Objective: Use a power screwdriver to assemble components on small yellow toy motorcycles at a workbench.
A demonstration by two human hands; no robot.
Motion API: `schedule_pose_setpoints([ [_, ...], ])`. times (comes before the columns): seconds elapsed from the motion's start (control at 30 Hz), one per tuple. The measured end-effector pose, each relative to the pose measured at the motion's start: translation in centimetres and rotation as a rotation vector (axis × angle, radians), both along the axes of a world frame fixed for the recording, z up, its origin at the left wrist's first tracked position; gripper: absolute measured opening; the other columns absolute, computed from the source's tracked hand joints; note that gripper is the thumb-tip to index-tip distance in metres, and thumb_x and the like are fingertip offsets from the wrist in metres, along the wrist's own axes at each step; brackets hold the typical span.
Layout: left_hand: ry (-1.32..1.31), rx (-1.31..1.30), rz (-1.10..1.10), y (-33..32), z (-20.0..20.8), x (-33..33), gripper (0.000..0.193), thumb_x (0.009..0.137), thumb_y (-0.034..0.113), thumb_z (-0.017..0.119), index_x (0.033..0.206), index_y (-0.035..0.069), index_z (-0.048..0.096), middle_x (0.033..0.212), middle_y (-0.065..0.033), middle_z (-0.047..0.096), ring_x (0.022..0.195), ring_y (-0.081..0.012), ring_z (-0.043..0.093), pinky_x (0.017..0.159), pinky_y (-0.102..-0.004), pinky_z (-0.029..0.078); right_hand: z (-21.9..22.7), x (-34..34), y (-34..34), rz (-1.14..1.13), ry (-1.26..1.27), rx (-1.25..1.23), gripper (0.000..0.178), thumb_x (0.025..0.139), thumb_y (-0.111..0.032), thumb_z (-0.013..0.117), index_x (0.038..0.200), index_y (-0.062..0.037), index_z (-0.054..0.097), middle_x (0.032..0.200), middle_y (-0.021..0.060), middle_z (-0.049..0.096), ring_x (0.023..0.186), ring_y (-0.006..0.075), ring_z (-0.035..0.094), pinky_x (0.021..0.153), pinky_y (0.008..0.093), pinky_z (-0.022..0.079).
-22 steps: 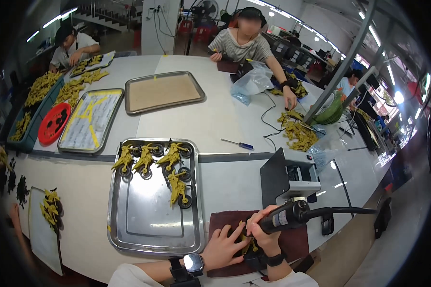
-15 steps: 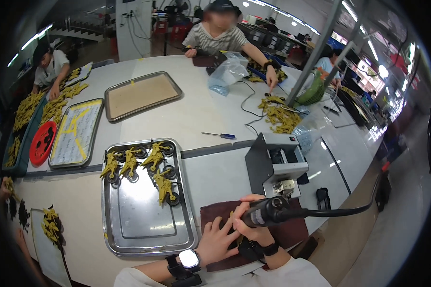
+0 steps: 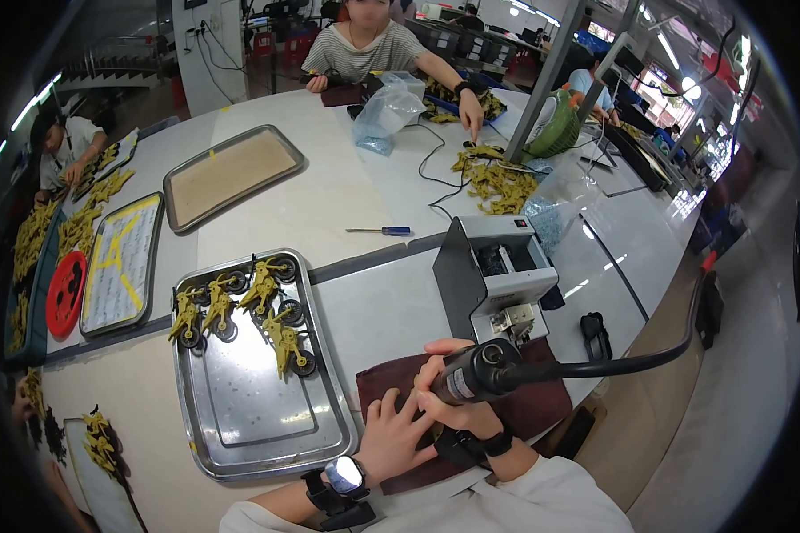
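Note:
My right hand (image 3: pixel 460 414) is wrapped round a black electric screwdriver (image 3: pixel 473 373), its thick cable running off to the right. My left hand (image 3: pixel 395 444) lies over the dark red cloth mat (image 3: pixel 378 384), fingers bent, thumb toward the right hand. Between the hands a bit of a yellow part (image 3: pixel 436 431) shows; the rest of it and the screwdriver's tip are hidden. To the left, a metal tray (image 3: pixel 240 453) holds several yellow toy motorcycles (image 3: pixel 281 340) with black wheels along its far end.
A grey-and-black machine (image 3: pixel 498 284) stands just beyond the mat. Farther off lie a blue-handled screwdriver (image 3: pixel 395 231), a brown-bottomed tray (image 3: pixel 231 178), a red dish (image 3: pixel 65 298) and a pile of yellow parts (image 3: pixel 498 186). Co-workers sit across the table and at the left.
The view has shifted, so most of the table's things sit farther left. Both hands keep their places over the mat, the electric screwdriver still in the right one.

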State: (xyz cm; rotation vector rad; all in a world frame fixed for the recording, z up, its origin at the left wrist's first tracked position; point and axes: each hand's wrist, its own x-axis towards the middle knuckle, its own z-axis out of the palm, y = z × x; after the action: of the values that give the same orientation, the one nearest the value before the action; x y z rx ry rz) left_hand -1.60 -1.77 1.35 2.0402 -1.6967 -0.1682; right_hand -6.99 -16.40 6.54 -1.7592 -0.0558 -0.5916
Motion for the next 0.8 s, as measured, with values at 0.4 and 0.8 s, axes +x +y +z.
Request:
schedule_pose_setpoints([
  [0.4,-0.032,0.016,0.026,-0.2,-0.4,0.0,0.060,0.069,0.046,0.069,0.120,0.019,0.052,0.135,-0.0141,0.038,0.114,-0.0415,0.038,0.085,-0.0487,0.033,1.3,-1.1,0.1,-0.062,-0.049,-0.097,0.054,0.075,0.002,0.062,0.119,-0.0002,0.031,0.072,0.0089,0.058,0.063,0.0161,0.058,0.064,0.0293,0.048],
  [0.8,0.413,-0.204,-0.465,5.1,15.5,3.8,0.027,0.086,0.022,0.057,0.106,0.005,0.060,0.120,-0.0151,0.055,0.106,-0.0323,0.053,0.083,-0.0408,0.043,4.2,-6.1,-3.8,-0.413,-0.510,0.249,0.058,0.074,-0.006,0.062,0.119,0.0002,0.026,0.064,0.0100,0.054,0.051,0.0202,0.054,0.055,0.0338,0.049],
])
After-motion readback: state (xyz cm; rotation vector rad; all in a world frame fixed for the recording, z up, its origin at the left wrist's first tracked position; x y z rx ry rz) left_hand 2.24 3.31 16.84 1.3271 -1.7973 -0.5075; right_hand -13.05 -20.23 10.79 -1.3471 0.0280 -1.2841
